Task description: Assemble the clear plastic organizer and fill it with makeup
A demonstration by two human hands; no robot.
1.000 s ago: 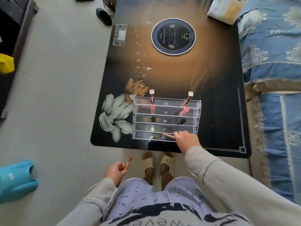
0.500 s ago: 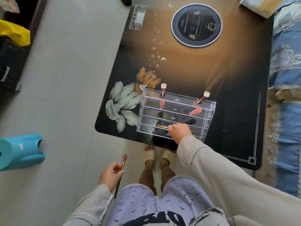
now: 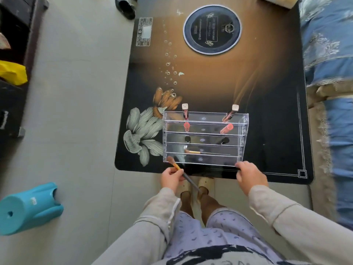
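Observation:
The clear plastic organizer (image 3: 204,139) stands near the front edge of the dark table (image 3: 267,111). Its stepped rows hold two lip glosses at the back, two pink lipsticks below them and two black items in the third row. A makeup brush (image 3: 193,152) lies flat in the fourth row. My left hand (image 3: 171,178) holds a second brush (image 3: 176,166), bristles at the organizer's front left corner. My right hand (image 3: 250,174) rests at the front right corner, fingertips touching the organizer's edge, holding nothing I can see.
A round black induction plate (image 3: 212,29) sits at the table's far end. A turquoise stool (image 3: 28,208) lies on the floor at left. A blue patterned sofa (image 3: 332,73) runs along the right. My feet in slippers stand under the table's front edge.
My right hand let go of the brush in the fourth row and slid to the organizer's front right corner. My left hand rose from beside my lap, bringing its brush to the front left corner.

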